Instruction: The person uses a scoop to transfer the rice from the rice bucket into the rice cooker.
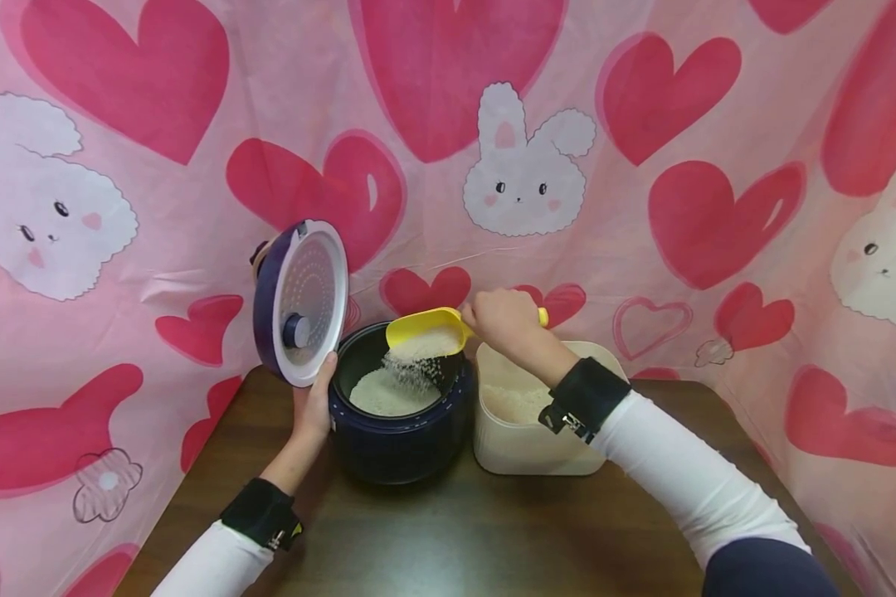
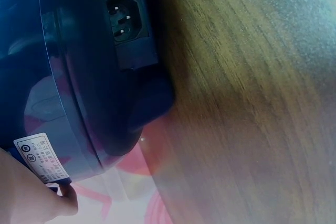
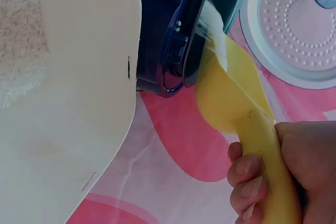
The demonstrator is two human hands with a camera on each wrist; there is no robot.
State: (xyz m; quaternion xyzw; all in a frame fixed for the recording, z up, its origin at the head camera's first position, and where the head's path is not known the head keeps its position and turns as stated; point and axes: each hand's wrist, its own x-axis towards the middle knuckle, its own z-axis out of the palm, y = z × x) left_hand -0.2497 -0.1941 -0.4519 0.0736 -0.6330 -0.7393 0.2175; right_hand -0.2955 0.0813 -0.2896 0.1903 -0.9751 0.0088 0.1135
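My right hand (image 1: 504,319) grips the handle of a yellow scoop (image 1: 421,323), tipped over the dark blue rice cooker (image 1: 399,448). White rice (image 1: 416,369) streams from the scoop onto rice in the cooker's pot. The right wrist view shows the fingers (image 3: 247,179) curled round the scoop's handle. Beside the cooker's left side, my left hand (image 1: 314,410) holds the lower rim of the upright lid (image 1: 309,298), its thumb on the rim. Its other fingers are largely hidden behind the lid. In the left wrist view the hand (image 2: 31,195) shows close to the cooker's label.
A cream bin (image 1: 538,452) with rice inside stands right of the cooker. Both are on a brown wooden table (image 1: 448,531). A pink cloth (image 1: 433,207) with hearts and rabbits hangs behind. The cooker's power socket (image 2: 125,17) shows in the left wrist view.
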